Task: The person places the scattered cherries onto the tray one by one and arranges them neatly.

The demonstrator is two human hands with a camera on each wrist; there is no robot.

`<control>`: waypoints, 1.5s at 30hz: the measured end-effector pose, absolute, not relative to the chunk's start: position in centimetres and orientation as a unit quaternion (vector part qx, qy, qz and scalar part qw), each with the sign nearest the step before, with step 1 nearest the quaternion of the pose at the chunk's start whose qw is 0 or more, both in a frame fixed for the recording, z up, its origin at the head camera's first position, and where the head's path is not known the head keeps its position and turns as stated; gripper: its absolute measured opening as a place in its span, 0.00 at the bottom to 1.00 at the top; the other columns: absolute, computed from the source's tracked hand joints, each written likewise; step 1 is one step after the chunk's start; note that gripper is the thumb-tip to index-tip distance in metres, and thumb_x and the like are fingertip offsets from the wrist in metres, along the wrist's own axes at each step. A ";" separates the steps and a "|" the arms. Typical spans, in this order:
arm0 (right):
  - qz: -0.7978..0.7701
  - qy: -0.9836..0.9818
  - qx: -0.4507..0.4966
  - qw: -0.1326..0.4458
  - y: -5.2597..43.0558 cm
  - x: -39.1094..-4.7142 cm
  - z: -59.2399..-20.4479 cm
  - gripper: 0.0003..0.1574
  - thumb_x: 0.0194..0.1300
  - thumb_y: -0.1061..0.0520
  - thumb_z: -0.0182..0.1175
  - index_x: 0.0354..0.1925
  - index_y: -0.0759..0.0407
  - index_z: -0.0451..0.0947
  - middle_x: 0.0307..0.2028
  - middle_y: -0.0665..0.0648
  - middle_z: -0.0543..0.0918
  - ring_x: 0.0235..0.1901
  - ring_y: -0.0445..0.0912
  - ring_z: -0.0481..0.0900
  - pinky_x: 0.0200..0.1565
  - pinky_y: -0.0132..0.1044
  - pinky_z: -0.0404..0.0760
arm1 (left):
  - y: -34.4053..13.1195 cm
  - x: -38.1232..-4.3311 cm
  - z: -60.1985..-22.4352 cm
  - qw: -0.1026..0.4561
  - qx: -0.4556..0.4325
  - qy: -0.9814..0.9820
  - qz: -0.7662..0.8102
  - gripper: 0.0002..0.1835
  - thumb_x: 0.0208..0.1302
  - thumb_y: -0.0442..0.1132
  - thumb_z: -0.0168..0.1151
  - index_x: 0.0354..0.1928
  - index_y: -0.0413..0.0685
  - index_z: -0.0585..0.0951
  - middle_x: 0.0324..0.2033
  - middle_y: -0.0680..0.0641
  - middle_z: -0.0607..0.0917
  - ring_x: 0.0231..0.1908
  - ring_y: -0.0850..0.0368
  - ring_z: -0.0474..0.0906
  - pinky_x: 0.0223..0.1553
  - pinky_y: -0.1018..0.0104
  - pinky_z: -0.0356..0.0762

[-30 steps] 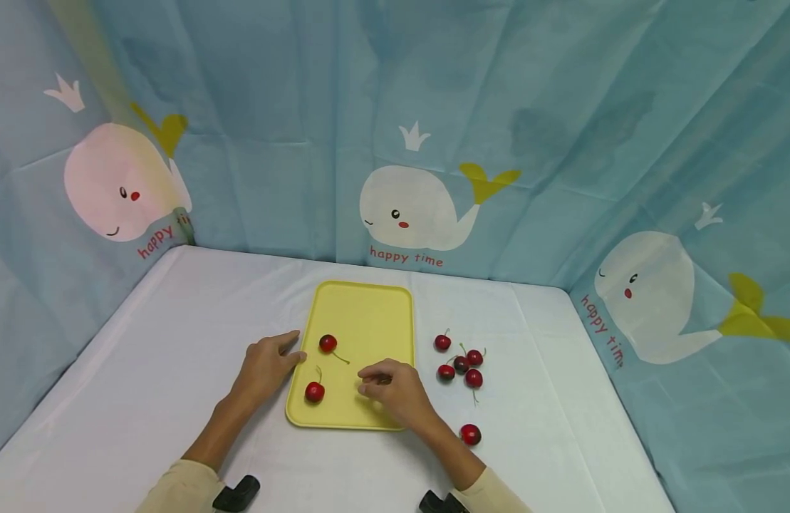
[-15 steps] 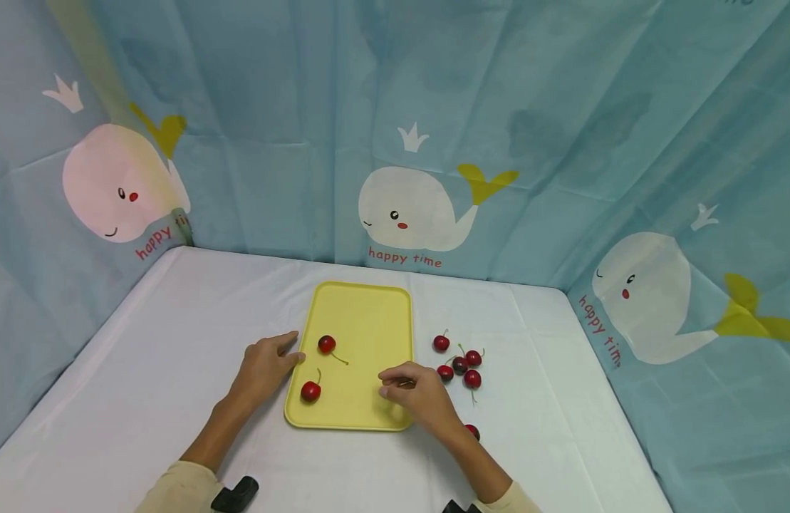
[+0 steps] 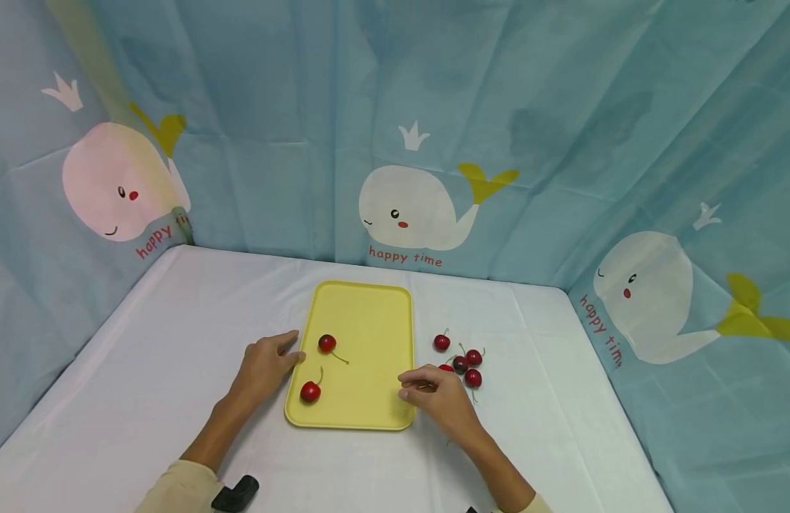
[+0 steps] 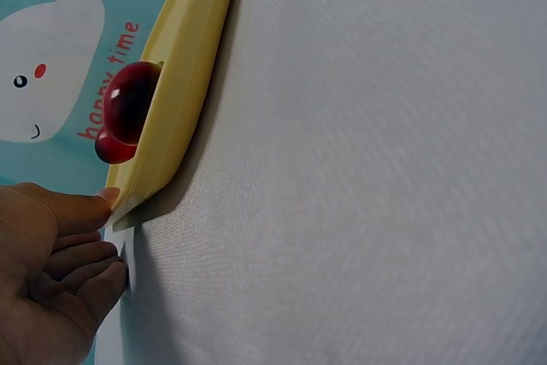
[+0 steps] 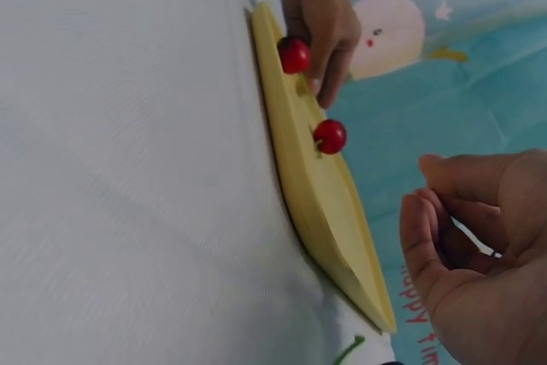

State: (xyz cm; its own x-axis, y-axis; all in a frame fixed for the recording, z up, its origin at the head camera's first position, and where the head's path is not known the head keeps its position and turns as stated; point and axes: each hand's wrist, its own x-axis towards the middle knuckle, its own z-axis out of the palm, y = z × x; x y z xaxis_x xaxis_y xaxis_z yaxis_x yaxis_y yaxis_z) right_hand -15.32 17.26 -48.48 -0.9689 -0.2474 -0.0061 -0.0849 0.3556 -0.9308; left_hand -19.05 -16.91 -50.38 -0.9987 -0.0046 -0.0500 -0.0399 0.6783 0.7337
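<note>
A yellow tray (image 3: 362,299) lies on the white cloth, with two red cherries on it: a farther cherry (image 3: 327,343) and a nearer cherry (image 3: 310,392). My left hand (image 3: 263,370) rests at the tray's left edge. In the left wrist view a fingertip touches the rim (image 4: 184,83) while the other fingers bend loosely below it. My right hand (image 3: 442,399) hovers at the tray's lower right edge. In the right wrist view its fingers (image 5: 417,232) are loosely bent, holding nothing, with a gap to the thumb.
Right of the tray lies a loose group of several stemmed cherries (image 3: 473,378), one partly behind my right hand. Closer to me, a cherry stem (image 5: 349,350) shows at the bottom of the right wrist view. A blue whale-print curtain (image 3: 273,178) stands behind the table.
My right hand has moved rightward from over the tray to its right edge, now covering the lone near cherry. The nearer cherry on the tray has shifted slightly left. My left hand stays put.
</note>
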 end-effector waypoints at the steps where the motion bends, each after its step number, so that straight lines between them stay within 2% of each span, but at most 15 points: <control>1: -0.558 0.821 -0.097 0.074 17.5 -15.2 -48.5 0.15 0.64 0.57 0.76 0.48 0.60 0.91 0.42 0.53 0.90 0.42 0.44 0.88 0.48 0.29 0.87 | -16.9 -19.1 -50.4 0.021 -0.012 0.916 0.400 0.32 0.72 0.39 0.68 0.74 0.36 0.73 0.70 0.32 0.76 0.73 0.32 0.70 0.71 0.35 0.70; 12: -0.558 0.824 -0.072 0.060 19.4 -14.7 -48.4 0.14 0.61 0.61 0.77 0.46 0.60 0.91 0.39 0.54 0.88 0.40 0.44 0.87 0.46 0.29 0.87 | -17.0 -19.0 -50.4 0.020 -0.009 0.915 0.402 0.32 0.73 0.39 0.67 0.74 0.36 0.73 0.70 0.32 0.76 0.73 0.31 0.69 0.71 0.34 0.69; 21: -0.557 0.826 -0.053 0.068 21.0 -14.0 -48.2 0.15 0.61 0.57 0.78 0.46 0.58 0.91 0.46 0.56 0.89 0.43 0.46 0.88 0.48 0.29 0.87 | -17.0 -19.0 -50.4 0.022 -0.011 0.915 0.402 0.32 0.73 0.40 0.67 0.74 0.36 0.73 0.70 0.32 0.76 0.73 0.31 0.69 0.71 0.34 0.69; 31: -0.563 0.822 -0.043 0.073 22.7 -13.6 -48.5 0.17 0.62 0.58 0.77 0.48 0.63 0.90 0.46 0.60 0.89 0.43 0.44 0.87 0.49 0.29 0.87 | -17.0 -19.0 -50.4 0.022 -0.012 0.915 0.403 0.31 0.73 0.39 0.67 0.74 0.36 0.74 0.70 0.32 0.76 0.73 0.31 0.69 0.71 0.34 0.69; 45: -0.560 0.827 0.007 0.060 24.1 -12.6 -48.4 0.16 0.62 0.59 0.77 0.48 0.61 0.90 0.44 0.59 0.90 0.42 0.45 0.88 0.46 0.30 0.88 | -17.1 -19.1 -50.5 0.020 -0.010 0.913 0.407 0.32 0.73 0.40 0.68 0.74 0.36 0.73 0.71 0.32 0.76 0.74 0.31 0.68 0.71 0.34 0.69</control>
